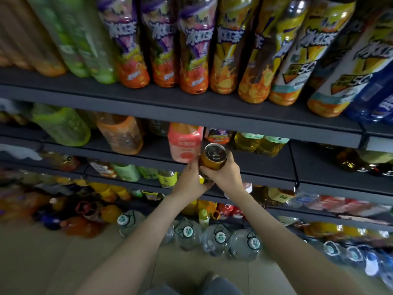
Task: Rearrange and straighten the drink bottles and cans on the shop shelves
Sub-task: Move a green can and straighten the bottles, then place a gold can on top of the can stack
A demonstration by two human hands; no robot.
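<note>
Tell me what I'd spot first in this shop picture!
The left hand and right hand hold a shiny orange metal can in the middle, beside a pink plastic bottle. Above, tall plastic bottles with purple and yellow labels line the dark top shelf.

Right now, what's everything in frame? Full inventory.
can: 1, orange, silver top, held before second shelf
pink bottle: 1, pink, second shelf, left of can
purple-label bottles: 3, purple-orange, top shelf
yellow-label bottles: several, yellow-orange, top shelf right
green bottles: several, green, top shelf left
water jugs: a row, clear, floor
shelves: several tiers, dark grey
left hand: grips can from left
right hand: grips can from right
</note>
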